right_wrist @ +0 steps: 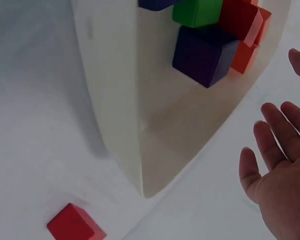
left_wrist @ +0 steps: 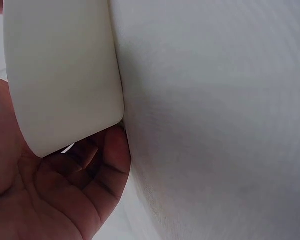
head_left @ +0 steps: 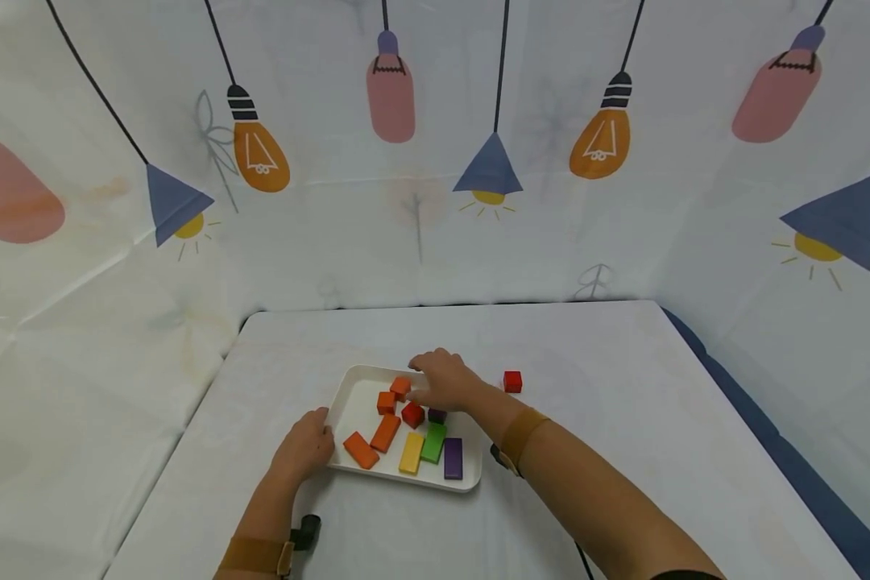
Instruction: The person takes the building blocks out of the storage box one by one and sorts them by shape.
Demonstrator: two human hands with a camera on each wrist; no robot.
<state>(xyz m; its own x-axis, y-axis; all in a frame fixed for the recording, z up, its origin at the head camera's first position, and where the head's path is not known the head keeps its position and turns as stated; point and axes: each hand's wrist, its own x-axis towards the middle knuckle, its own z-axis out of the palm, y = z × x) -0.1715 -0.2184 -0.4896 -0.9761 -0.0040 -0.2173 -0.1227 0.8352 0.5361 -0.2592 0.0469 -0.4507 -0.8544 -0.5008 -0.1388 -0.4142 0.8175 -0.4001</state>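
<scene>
A white tray (head_left: 355,403) holds several coloured blocks. My left hand (head_left: 308,443) grips its left end; in the left wrist view its fingers (left_wrist: 110,165) curl against the tray's edge. Over the tray's far edge is my right hand (head_left: 445,383), its fingers loosely extended and nothing held in them. Near that hand lie a red cube (head_left: 412,415), an orange cube (head_left: 400,388) and a dark purple cube (right_wrist: 205,55). Yellow (head_left: 411,453), green (head_left: 433,443) and purple (head_left: 453,459) oblong blocks lie toward the near side. Two orange oblong blocks (head_left: 386,433) are at the left.
Outside the tray, a single red cube (head_left: 512,382) sits on the white table (head_left: 609,387), beyond the right forearm. A white cloth (head_left: 420,217) printed with lamps hangs behind the table. Blue fabric (head_left: 754,419) shows along the right table edge.
</scene>
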